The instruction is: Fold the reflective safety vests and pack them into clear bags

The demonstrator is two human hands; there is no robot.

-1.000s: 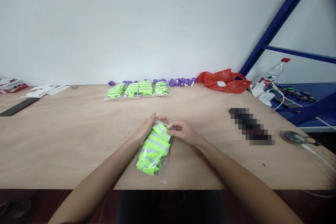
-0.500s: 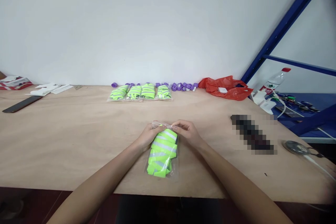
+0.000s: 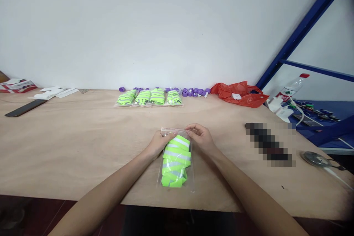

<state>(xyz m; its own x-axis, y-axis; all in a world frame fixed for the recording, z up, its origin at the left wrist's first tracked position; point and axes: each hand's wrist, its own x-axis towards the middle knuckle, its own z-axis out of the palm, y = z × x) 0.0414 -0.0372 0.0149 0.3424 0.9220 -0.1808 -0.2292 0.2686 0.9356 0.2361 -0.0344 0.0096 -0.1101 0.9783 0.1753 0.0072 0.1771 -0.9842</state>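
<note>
We are looking at a neon yellow-green band [image 3: 176, 158] that is carrying silver-grey stripes, while its zip bag [image 3: 190, 175] is showing colourless and clear. We are seeing the same neon-and-silver striping on four bagged bundles [image 3: 157, 96]. Small rounded pieces [image 3: 195, 93] are showing purple. We are noticing a plain red carrier bag [image 3: 249, 99], a white block [image 3: 236, 96] on it, and a clear bottle [image 3: 295, 84] that is wearing a red cap [image 3: 304, 76]. The rack frame [image 3: 301, 29] is showing deep blue, the carton [image 3: 18, 86] red and white, the paper strips [image 3: 52, 93] white, the flat bar [image 3: 26, 108] blackish. We are finding the bench [image 3: 83, 155] pale tan, the wall [image 3: 166, 25] off-white, the floor [image 3: 35, 208] dark red.
</note>
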